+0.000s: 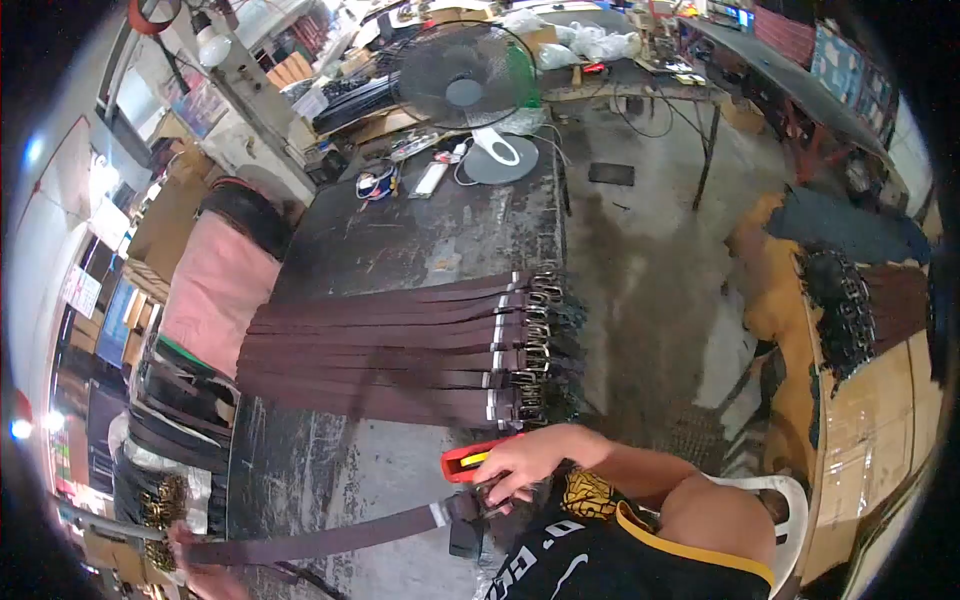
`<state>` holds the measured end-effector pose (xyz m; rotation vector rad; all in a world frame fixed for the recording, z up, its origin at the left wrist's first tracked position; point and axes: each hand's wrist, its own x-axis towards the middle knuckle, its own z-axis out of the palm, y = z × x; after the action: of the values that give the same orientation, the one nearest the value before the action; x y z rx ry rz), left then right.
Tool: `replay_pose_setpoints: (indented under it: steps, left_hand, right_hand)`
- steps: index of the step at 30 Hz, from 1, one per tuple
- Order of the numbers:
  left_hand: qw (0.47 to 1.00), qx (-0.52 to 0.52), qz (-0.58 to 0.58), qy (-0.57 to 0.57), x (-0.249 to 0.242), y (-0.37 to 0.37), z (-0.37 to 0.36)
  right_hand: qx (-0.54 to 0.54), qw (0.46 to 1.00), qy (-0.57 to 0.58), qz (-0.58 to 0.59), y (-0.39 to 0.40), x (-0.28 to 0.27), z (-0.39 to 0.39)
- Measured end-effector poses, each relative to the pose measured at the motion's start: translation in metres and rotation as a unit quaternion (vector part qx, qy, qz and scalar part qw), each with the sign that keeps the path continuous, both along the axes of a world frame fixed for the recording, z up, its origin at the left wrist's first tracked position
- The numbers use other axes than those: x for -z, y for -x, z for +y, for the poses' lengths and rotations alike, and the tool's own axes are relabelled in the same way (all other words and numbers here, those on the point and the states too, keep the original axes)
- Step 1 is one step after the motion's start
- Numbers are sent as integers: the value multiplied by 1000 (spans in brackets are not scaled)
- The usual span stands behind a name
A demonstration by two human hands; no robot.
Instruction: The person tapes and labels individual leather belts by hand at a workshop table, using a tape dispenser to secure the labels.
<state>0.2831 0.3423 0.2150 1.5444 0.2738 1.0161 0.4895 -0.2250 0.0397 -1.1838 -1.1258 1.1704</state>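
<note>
- Nearest the camera, low in the head view, a brown belt [330, 540] lies stretched across the near end of the dark worktable [400, 240], running from the lower left edge to the buckle end at centre.
- Right hand [520, 462]: fingers curled down over the belt's buckle end [465, 510], and it seems to grip a red and yellow tool [470, 460] pressed against that end; how tightly it is closed I cannot tell.
- Left hand [195, 555]: at the lower left edge, closed around the tail of the same belt and holding it taut; only part of the hand shows.
- Further along the table, a row of finished-looking brown belts [390, 350] lies side by side, their metal buckles [540, 340] lined up at the right edge.
- At the far end stand a desk fan [465, 85] and some small clutter.
- Left of the table hang more belts on a rack [175, 420]; right, across the floor, a dark pile of buckles [840, 310] sits on a cardboard-covered bench [880, 410].
- Judgement: the step in hand looks like working the buckle end of one belt with the tool.
- The next move probably calls for keeping the strap taut and flat, freeing the tool cleanly, then laying the belt squarely beside the row.
</note>
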Motion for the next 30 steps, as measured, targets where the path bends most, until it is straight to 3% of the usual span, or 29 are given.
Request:
replay_pose_setpoints:
  steps: [1,4,5,7,9,10,15,16,18,20,22,23,26,28,30]
  left_hand:
    - [998,-34,11,-56,-21,3,17]
    - [967,-203,67,-139,-109,-26,-86]
    - [938,-211,76,-266,-125,-24,-97]
    - [905,-250,73,-336,-162,-19,-86]
    - [942,-126,19,-311,-194,-23,-92]
    - [975,-81,-18,-205,-210,-39,-123]
    - [982,-114,-60,-137,-235,-102,-174]
    - [975,-90,-28,-203,-235,-114,-164]
    - [939,-40,30,-340,-230,-139,-106]
    - [917,-67,95,-382,-215,-176,-10]
    - [937,6,145,-319,-189,-216,-24]
    - [938,132,155,-281,-170,-237,-72]
    - [941,-1,228,-251,-163,-284,-52]
    - [968,-62,203,-136,-162,-315,-82]
    - [972,-33,110,-204,-176,-327,-124]
  right_hand:
    - [3,1000,11,-1,-7,-6,-11]
    - [7,1000,11,-1,-24,-21,-43]
    - [7,1000,-11,1,-29,-19,-51]
    - [24,1000,-3,-4,-36,-30,-67]
    - [6,1000,-2,-1,-43,-29,-78]
    - [6,1000,-10,15,-44,-28,-81]
    - [12,998,-36,59,-53,-23,-89]
    - [21,997,-37,64,-55,-21,-90]
    - [36,996,-40,73,-60,-18,-91]
    - [95,993,2,74,-66,-17,-90]
    - [168,980,21,105,-69,-18,-84]
    - [201,970,3,137,-72,-21,-80]
    - [257,963,-9,82,-90,-4,-68]
    - [312,942,-24,121,-98,14,-60]
    - [355,928,-23,110,-105,15,-60]
